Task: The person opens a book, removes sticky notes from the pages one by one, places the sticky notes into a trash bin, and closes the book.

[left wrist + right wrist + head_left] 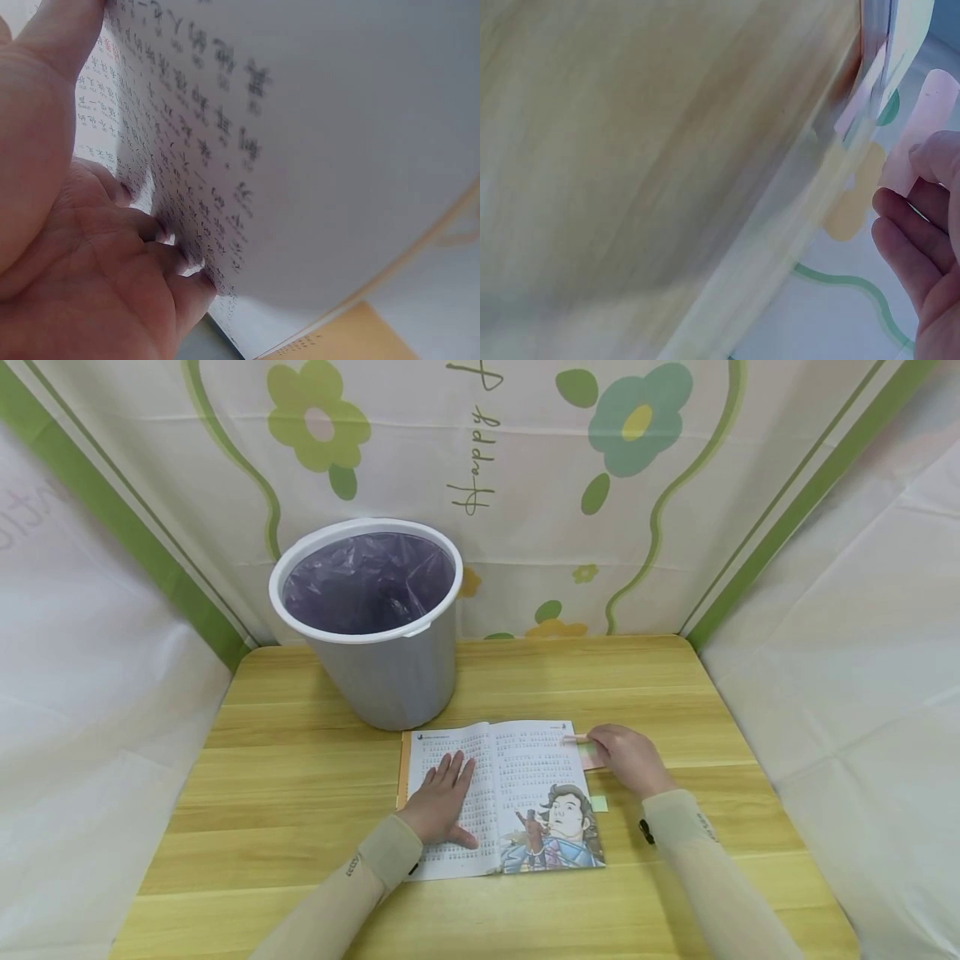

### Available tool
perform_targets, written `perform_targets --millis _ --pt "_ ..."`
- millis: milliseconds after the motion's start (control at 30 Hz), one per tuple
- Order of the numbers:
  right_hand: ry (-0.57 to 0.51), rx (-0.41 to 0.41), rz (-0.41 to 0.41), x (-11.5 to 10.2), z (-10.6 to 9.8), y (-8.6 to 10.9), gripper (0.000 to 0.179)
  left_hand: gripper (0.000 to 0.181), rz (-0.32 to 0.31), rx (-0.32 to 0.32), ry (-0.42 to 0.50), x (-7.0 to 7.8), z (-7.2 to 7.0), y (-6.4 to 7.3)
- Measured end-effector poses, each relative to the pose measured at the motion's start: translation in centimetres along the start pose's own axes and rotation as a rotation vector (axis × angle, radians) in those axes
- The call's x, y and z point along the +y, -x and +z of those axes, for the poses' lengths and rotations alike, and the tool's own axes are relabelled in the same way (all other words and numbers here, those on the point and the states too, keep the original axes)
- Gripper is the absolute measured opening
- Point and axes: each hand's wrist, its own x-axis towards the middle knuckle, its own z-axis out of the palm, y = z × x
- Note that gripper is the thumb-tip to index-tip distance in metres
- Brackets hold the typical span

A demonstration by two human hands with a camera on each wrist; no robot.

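The open storybook [525, 777] lies on the counter [300, 793]. The left hand [438, 806] is spread flat on its left page [482, 797]; steady pressing should stop sliding. The right hand [630, 758] pinches a pink paper strip [928, 109] by the right page's edge; soft fingers should keep it smooth.

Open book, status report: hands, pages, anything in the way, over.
Left hand resting on open book. Right hand pinching pink strip near its right edge. Bin beyond, blocking neither hand.
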Motion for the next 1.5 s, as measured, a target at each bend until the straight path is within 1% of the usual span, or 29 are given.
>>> perform_targets --millis 133,333,667,1000,1200,1333,1500 --pt "-0.01 0.023 -0.013 0.2 -0.2 0.0 0.019 0.132 0.003 0.003 -0.006 -0.1 0.1 0.0" --pt "-0.015 0.059 -0.05 0.4 -0.5 0.0 0.017 0.132 0.004 0.004 0.001 -0.1 0.0 0.1" --pt "-0.011 0.049 -0.023 0.2 -1.6 -0.3 0.017 0.131 0.004 0.0 0.014 -0.1 -0.2 0.2" --pt "0.013 0.088 -0.05 -0.3 -2.8 -0.8 0.017 0.132 -0.001 0.001 0.011 -0.1 -0.1 0.2" --pt "0.017 0.139 -0.08 -0.8 -3.6 -1.1 0.016 0.131 0.007 0.004 0.015 0.0 -0.2 0.2" --pt "0.016 0.151 -0.089 -1.4 -4.2 -1.5 0.017 0.131 0.008 0.008 0.012 0.1 -0.3 0.2" --pt "0.013 0.18 -0.132 -2.3 -5.0 -2.0 0.02 0.13 0.008 0.01 0.015 0.1 -0.3 0.2"
